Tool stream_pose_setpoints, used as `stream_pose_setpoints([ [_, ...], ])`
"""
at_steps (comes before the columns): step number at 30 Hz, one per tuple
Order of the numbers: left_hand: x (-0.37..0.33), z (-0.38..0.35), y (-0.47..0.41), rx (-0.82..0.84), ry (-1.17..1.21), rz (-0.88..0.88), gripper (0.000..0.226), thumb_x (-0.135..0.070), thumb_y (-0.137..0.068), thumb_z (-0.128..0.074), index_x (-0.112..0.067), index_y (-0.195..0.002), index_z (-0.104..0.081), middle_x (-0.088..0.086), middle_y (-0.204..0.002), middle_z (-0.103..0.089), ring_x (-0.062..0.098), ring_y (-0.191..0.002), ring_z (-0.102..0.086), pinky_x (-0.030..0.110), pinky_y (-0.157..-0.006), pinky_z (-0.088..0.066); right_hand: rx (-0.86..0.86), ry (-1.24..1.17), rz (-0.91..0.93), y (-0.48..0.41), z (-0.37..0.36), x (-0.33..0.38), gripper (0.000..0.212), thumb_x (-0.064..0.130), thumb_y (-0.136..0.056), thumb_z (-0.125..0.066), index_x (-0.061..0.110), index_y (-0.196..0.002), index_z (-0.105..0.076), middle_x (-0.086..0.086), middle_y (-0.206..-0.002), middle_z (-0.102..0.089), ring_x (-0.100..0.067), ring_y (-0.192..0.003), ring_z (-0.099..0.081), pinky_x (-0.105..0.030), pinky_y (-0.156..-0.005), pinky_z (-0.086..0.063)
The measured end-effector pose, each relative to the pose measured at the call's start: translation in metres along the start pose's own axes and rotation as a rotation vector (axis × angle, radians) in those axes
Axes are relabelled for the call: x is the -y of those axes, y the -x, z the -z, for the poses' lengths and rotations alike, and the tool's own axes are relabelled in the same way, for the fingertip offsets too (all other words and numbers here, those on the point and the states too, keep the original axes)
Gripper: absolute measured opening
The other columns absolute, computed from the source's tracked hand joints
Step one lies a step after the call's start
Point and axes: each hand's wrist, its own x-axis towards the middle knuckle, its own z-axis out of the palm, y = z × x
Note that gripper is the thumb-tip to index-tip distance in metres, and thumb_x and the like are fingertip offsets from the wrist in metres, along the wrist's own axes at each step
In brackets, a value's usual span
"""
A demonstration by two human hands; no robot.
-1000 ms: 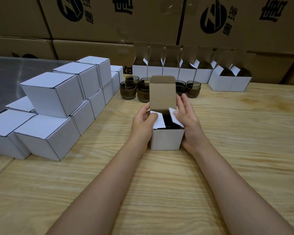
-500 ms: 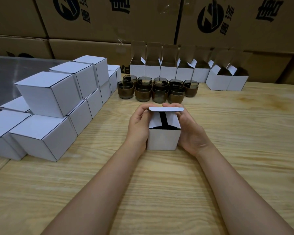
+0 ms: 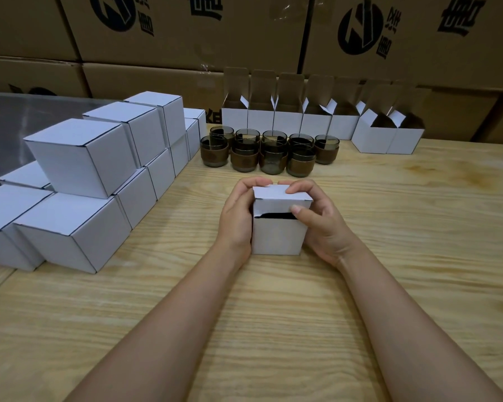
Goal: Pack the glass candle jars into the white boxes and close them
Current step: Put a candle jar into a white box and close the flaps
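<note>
White box [image 3: 278,236] on tabletop [image 3: 389,256] | left hand [image 3: 235,216] grips its side to steady it | right hand [image 3: 323,227] pinches the lid [image 3: 276,194] at its tuck flap [image 3: 273,206], likely to seat it; dark gap shows it not yet shut | unpacked glass candle jars [image 3: 259,152] clustered behind.

So both bare forearms come in from the near side and angle toward each other, wrists held low. The left hand [image 3: 237,217] cups the left side of the small white cardboard box [image 3: 278,237], fingers curled over the far edge of its lid. The right hand [image 3: 321,224] wraps the right side the same way, with its fingertips on top and its thumb [image 3: 296,210] pressing the lid's front flap, which isn't fully tucked in.
</note>
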Motion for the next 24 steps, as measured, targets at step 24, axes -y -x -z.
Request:
stream_pose_setpoints([
  [24,0.0036,0.0104,-0.0022,0.086,0.001,0.001,0.027,-0.007,-0.061,-0.052,-0.018,-0.085,-0.058,0.004,-0.087,-0.061,0.021,-0.076,-0.057,0.028,-0.061,-0.048,0.046,0.016,-0.137,0.0011,0.0065,0.0027,0.016,0.011,-0.073,-0.051,0.021,-0.074,-0.064,-0.009,-0.107,-0.060,-0.022,-0.093,-0.057,-0.031,-0.074,-0.045],
])
